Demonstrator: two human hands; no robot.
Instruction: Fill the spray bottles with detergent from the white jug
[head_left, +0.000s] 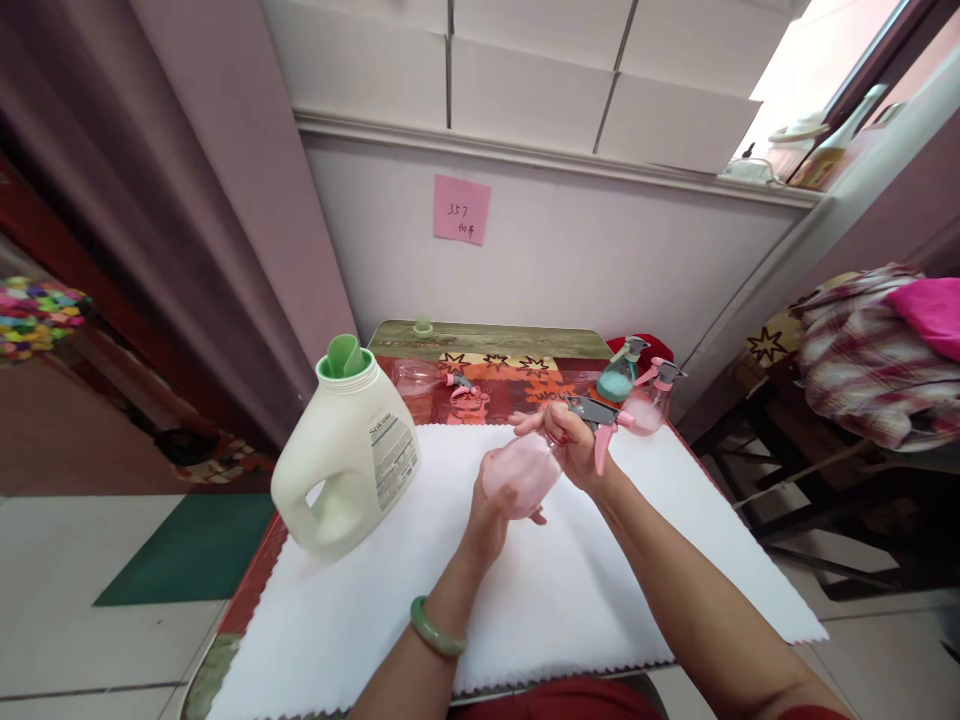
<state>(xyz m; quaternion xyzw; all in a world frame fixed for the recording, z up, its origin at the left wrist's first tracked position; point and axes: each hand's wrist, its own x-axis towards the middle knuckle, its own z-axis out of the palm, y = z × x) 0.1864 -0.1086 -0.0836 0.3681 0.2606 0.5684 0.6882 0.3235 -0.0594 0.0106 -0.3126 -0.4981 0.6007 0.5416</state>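
Observation:
A spray bottle (pixel 529 472) of pink plastic hangs tilted over the white cloth, its base to the left and its grey and pink trigger head to the right. My left hand (pixel 489 508), a green bangle on its wrist, is wrapped round the bottle's body. At the neck, just below the trigger head, my right hand (pixel 571 440) grips the same bottle. A big cream detergent jug (pixel 341 465) with a green pouring spout stands upright to the left of my hands.
Green (pixel 616 380) and pink (pixel 649 408) spray bottles stand at the back right. Another pink spray bottle (pixel 418 378) lies at the back left, near a small green cap (pixel 423 327). White cloth (pixel 360 610) covers the table's front. A pink note (pixel 461 210) hangs on the wall.

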